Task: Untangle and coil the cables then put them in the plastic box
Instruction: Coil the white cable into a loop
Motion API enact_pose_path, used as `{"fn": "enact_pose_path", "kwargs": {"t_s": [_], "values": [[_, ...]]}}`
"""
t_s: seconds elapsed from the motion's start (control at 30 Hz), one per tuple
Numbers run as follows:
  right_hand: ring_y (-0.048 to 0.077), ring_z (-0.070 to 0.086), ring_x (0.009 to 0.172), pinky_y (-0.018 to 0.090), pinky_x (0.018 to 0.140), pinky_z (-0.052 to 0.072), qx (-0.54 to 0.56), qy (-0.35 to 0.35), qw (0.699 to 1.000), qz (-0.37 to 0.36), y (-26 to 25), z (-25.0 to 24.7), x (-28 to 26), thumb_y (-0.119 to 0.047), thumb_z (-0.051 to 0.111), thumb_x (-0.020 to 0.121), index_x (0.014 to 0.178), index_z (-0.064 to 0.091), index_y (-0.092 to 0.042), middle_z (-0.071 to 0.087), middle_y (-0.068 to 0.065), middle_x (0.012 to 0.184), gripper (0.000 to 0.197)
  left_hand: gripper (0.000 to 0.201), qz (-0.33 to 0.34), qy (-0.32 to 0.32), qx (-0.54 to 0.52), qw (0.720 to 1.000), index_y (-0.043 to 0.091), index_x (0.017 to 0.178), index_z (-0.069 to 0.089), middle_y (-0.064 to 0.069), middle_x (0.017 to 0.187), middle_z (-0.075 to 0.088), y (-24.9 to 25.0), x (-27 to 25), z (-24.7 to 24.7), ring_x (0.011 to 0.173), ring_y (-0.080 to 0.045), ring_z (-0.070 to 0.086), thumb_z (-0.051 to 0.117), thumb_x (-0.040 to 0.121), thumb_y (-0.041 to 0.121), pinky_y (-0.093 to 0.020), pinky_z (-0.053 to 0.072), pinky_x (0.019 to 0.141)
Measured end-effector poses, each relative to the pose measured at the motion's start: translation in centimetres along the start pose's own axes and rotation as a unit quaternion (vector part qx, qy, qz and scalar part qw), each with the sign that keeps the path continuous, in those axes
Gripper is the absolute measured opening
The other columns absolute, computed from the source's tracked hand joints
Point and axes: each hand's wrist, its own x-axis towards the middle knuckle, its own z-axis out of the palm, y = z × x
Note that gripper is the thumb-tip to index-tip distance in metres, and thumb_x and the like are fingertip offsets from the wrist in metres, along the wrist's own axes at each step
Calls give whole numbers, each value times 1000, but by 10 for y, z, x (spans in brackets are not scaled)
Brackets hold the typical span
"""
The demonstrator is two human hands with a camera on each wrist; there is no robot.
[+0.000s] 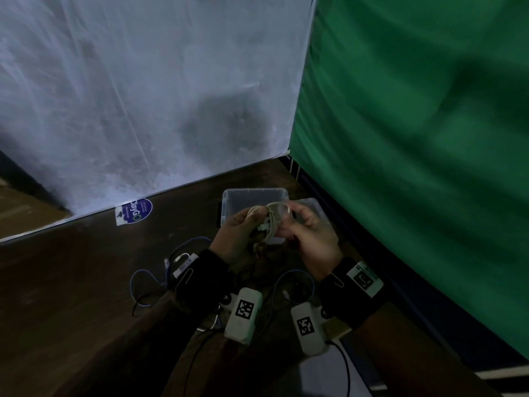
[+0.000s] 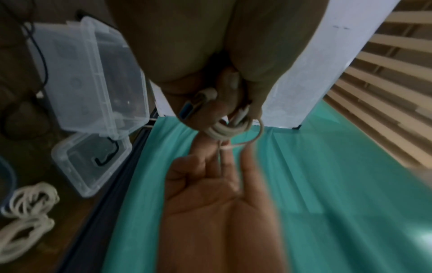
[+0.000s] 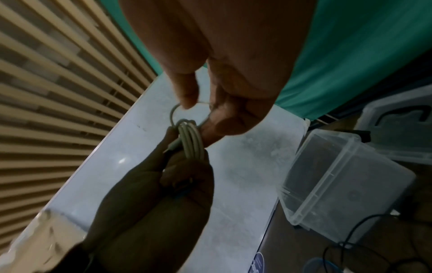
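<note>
A white cable (image 1: 270, 222), wound into a small coil, is held up above the clear plastic box (image 1: 229, 200). My left hand (image 1: 253, 224) grips the coil's bundled turns (image 3: 192, 143) in its curled fingers. My right hand (image 1: 292, 216) pinches the loose end loop (image 3: 174, 112) between thumb and finger, right above the coil. In the left wrist view the coil (image 2: 230, 129) hangs from the left fingers, with the right hand (image 2: 224, 153) reaching up from below. The box (image 2: 93, 73) holds nothing that I can see.
Beside the box lies a second clear lid or tray (image 2: 91, 162) with a black cable on it. A blue cable (image 1: 148, 277) and a white plug (image 1: 183, 260) lie on the dark wooden table near my left wrist. Another white coil (image 2: 25, 203) rests there. A green curtain (image 1: 415, 138) closes the right.
</note>
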Motion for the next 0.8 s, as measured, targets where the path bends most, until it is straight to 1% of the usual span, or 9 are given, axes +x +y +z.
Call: {"fn": "enact_pose_path", "kwargs": {"t_s": [0.1, 0.13, 0.3, 0.43, 0.53, 0.6, 0.67, 0.73, 0.8], "values": [[30, 62, 120, 52, 101, 49, -38, -58, 998, 12, 4, 9, -4, -21, 89, 67, 148, 35, -20, 64, 14, 128, 96, 37, 21, 45, 72, 996, -9, 124, 52, -26, 104, 63, -4, 5, -4, 85, -27, 64, 46, 99, 17, -33, 56, 69], [31, 61, 120, 52, 100, 50, -42, -67, 997, 12, 6, 12, -4, -19, 90, 64, 148, 33, -20, 63, 15, 129, 102, 36, 20, 53, 82, 995, -8, 123, 54, -27, 107, 62, -4, 5, -3, 91, -31, 62, 47, 98, 18, -36, 55, 74], [30, 64, 115, 49, 100, 51, -46, -37, 998, -34, 2, 21, -11, -10, 79, 77, 133, 49, -14, 67, 13, 121, 63, 26, 15, 42, 78, 996, -1, 111, 63, -18, 98, 68, -6, 4, -1, 88, -27, 66, 47, 97, 15, -35, 57, 75], [26, 65, 114, 50, 98, 51, -100, -104, 987, -76, 1, 19, -14, -13, 85, 72, 129, 49, -23, 68, 8, 120, 68, 41, 37, 55, 78, 995, -3, 117, 59, -29, 109, 61, -4, 3, 0, 97, -36, 60, 55, 87, 25, -46, 51, 87], [22, 67, 109, 44, 94, 54, -103, -86, 985, -107, -3, 20, -17, -16, 80, 79, 119, 57, -28, 71, 4, 114, 47, 41, 37, 47, 61, 996, -2, 116, 58, -25, 106, 61, -3, 3, 0, 94, -34, 61, 55, 86, 25, -40, 54, 80], [23, 69, 106, 44, 92, 55, -73, -64, 990, -106, -10, 20, -19, -31, 72, 86, 111, 65, -27, 73, 5, 109, 26, 40, 34, 38, 54, 997, -1, 115, 59, -23, 106, 63, -4, 3, -2, 92, -31, 62, 54, 86, 25, -39, 54, 79], [26, 70, 103, 46, 91, 55, -59, -52, 992, -99, -17, 19, -19, -39, 63, 89, 108, 69, -21, 74, 7, 106, 27, 39, 38, 21, 44, 998, -4, 116, 57, -21, 101, 66, -4, 0, 1, 87, -27, 65, 52, 89, 23, -37, 57, 75], [22, 72, 91, 44, 83, 57, -80, -40, 991, -103, -21, 16, -16, -39, 61, 91, 104, 70, -17, 75, 3, 96, 27, 29, 46, 2, 27, 999, -6, 113, 54, -10, 76, 68, -3, -2, 6, 64, -15, 65, 42, 98, 16, -27, 55, 57], [14, 70, 73, 36, 69, 56, -83, -15, 989, -119, -25, 9, -13, -29, 61, 93, 91, 67, -14, 72, -3, 77, 16, 26, 56, 11, 8, 998, -4, 108, 53, 3, 56, 58, -3, -1, 8, 46, -7, 54, 35, 102, 13, -20, 46, 44]]}}
